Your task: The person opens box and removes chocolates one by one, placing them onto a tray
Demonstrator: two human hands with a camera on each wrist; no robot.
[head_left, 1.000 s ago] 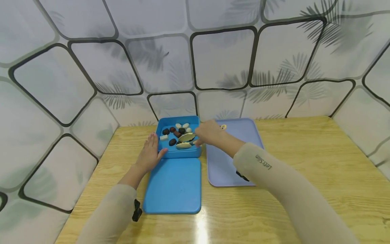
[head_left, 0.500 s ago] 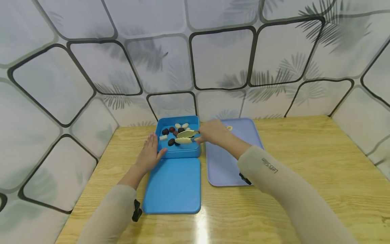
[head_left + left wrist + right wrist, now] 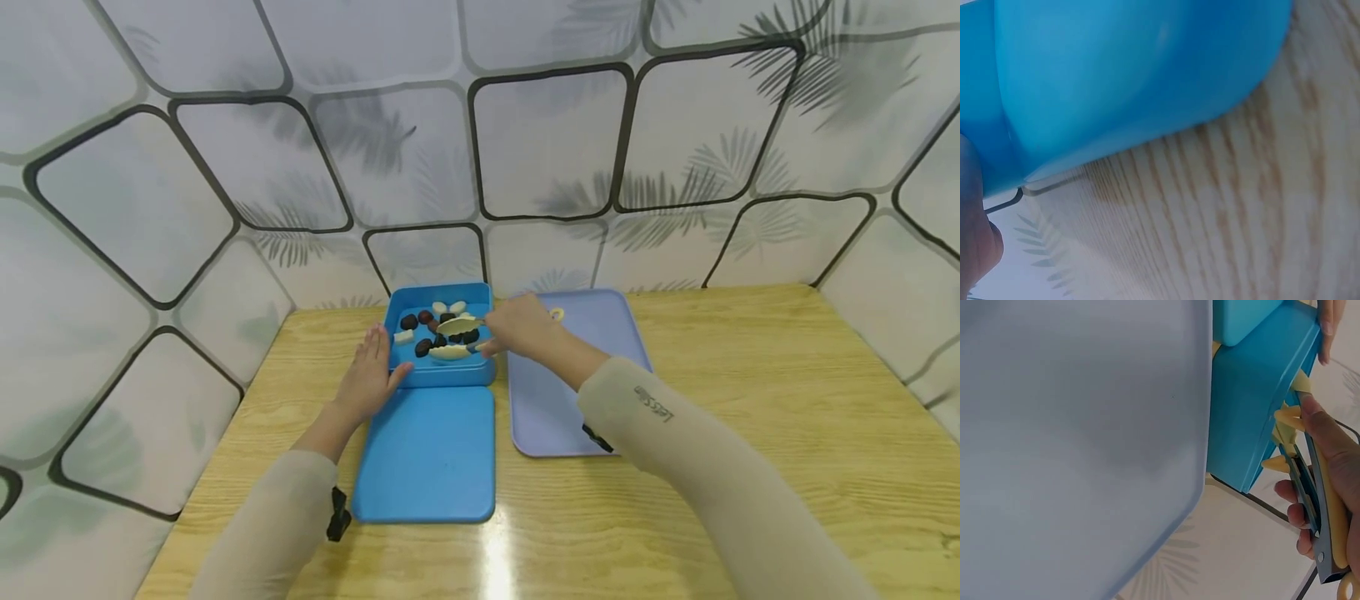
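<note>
In the head view my right hand (image 3: 517,323) grips a pair of tongs (image 3: 461,326) with pale yellow scalloped heads. The heads are spread apart over the blue box (image 3: 442,378), with dark pieces (image 3: 471,336) showing between them. From the right wrist, the tongs' (image 3: 1330,519) metal and yellow handles lie between thumb and curled fingers. My left hand (image 3: 366,375) rests along the box's left wall, fingers straight and thumb over the near corner. Inside the box lie several dark brown, reddish and white pieces, including a white block (image 3: 403,337) at the left.
A flat blue panel (image 3: 427,454) lies directly in front of the box. To the right is a lavender tray (image 3: 562,417), partly under my right forearm. All stand on a wood-grain table (image 3: 750,400), close to a patterned wall covering (image 3: 555,150) behind.
The tongs' heads first come closer together and rise slightly, then spread wider, uncovering dark pieces between them. My left hand stays in place on the box.
</note>
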